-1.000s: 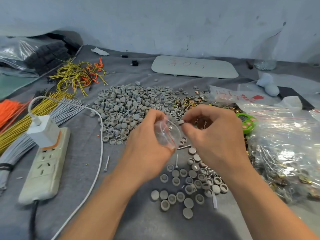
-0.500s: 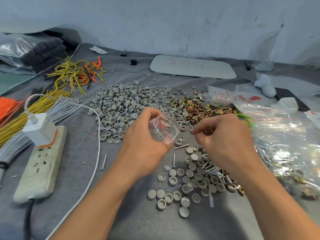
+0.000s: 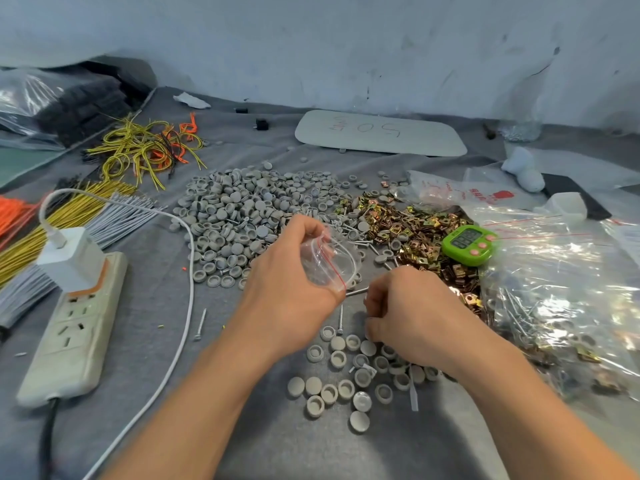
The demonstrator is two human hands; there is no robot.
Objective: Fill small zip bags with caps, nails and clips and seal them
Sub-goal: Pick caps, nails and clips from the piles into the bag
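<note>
My left hand (image 3: 287,299) holds a small clear zip bag (image 3: 329,263) with a red seal line, its mouth held open toward the right. My right hand (image 3: 412,317) is just right of it and lower, fingers curled down onto the near pile of grey caps (image 3: 346,379). The fingertips are hidden, so I cannot see whether they hold a cap. A larger heap of grey caps (image 3: 242,216) lies behind my hands. Brass-coloured clips (image 3: 415,226) are heaped at the right of it. Loose nails (image 3: 341,317) lie between my hands.
A green timer (image 3: 467,244) sits on the clips. Big clear bags (image 3: 561,299) with nails and clips fill the right side. A power strip (image 3: 69,341) with a white charger (image 3: 71,258) and cable (image 3: 188,271) lies at the left, beside wire bundles (image 3: 41,226). A white board (image 3: 377,133) is at the back.
My right hand has left the bag's mouth and come down toward me onto the near caps. My left hand keeps holding the bag in about the same place.
</note>
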